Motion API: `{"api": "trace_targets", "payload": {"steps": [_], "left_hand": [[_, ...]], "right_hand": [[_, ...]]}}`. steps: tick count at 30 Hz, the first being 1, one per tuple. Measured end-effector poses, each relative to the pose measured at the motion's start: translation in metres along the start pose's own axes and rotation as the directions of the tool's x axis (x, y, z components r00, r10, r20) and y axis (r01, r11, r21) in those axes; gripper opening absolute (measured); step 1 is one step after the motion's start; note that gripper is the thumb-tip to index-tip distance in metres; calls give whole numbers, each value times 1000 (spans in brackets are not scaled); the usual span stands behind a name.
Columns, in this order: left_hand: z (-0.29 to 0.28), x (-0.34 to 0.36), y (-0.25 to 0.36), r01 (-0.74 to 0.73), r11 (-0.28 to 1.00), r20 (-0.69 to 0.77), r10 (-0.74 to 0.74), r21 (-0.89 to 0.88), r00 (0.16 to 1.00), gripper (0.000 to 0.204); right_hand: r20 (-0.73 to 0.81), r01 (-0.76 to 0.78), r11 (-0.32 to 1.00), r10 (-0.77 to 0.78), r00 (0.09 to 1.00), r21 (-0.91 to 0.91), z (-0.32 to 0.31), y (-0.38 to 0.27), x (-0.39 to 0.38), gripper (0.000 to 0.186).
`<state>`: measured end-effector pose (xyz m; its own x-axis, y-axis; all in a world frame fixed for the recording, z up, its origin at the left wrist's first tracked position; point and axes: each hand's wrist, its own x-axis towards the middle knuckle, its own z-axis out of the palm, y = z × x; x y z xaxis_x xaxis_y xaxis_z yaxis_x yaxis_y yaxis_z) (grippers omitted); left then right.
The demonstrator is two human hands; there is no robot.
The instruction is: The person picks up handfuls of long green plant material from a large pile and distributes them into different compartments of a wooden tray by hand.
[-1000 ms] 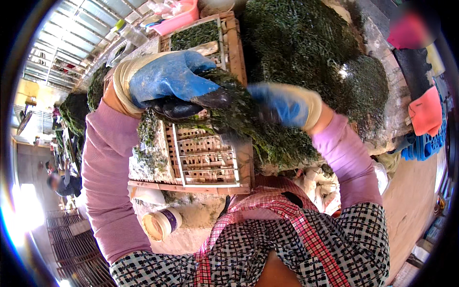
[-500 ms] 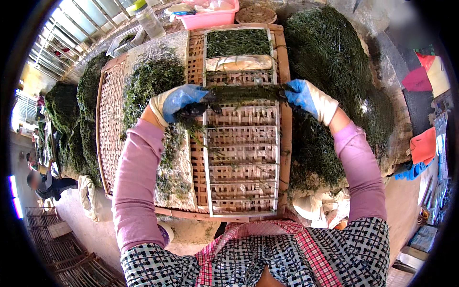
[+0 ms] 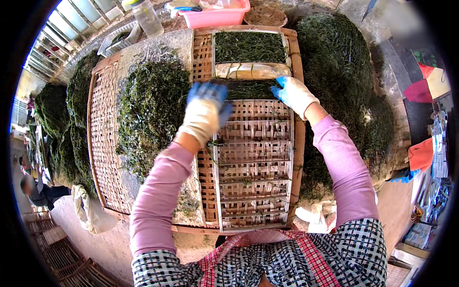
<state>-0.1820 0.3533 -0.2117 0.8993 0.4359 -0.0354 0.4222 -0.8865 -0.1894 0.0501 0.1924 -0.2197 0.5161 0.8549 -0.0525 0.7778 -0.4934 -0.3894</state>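
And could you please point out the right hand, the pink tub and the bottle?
Right hand (image 3: 296, 95), head view: back of the glove.
Pink tub (image 3: 215, 19), head view: front wall.
Bottle (image 3: 148, 21), head view: clear body.

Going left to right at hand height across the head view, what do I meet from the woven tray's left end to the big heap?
Loose green pile, left hand, green strip, right hand, big green heap.

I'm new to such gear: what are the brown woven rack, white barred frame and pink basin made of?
Brown woven rack: likely matte bamboo or wood, from its flat interlaced strips. White barred frame: smooth-looking plastic or painted metal; thin straight bars suit either. Pink basin: probably smooth plastic, evenly coloured.
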Motion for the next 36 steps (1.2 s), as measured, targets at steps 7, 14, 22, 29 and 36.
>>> {"api": "trace_targets", "payload": {"steps": [7,14,22,29,36], "left_hand": [[40,7,38,-22,958,-235,-48,-287,971,68],[53,9,41,-36,961,-342,-63,-276,937,63],[60,12,38,-85,962,-472,-50,-261,880,61],[72,3,29,-179,825,-453,-103,-537,885,27],[77,8,42,-176,950,-516,18,-258,856,36]], "right_hand": [[240,-423,388,437,867,819,-27,94,-16,34],[-365,-206,967,140,921,-147,-18,112,-31,43],[-78,319,934,-334,939,-161,14,-39,-4,31],[-165,569,822,-566,808,-35,18,-154,18,35],[-96,528,848,-531,842,-51,73,-151,151,39]]}}
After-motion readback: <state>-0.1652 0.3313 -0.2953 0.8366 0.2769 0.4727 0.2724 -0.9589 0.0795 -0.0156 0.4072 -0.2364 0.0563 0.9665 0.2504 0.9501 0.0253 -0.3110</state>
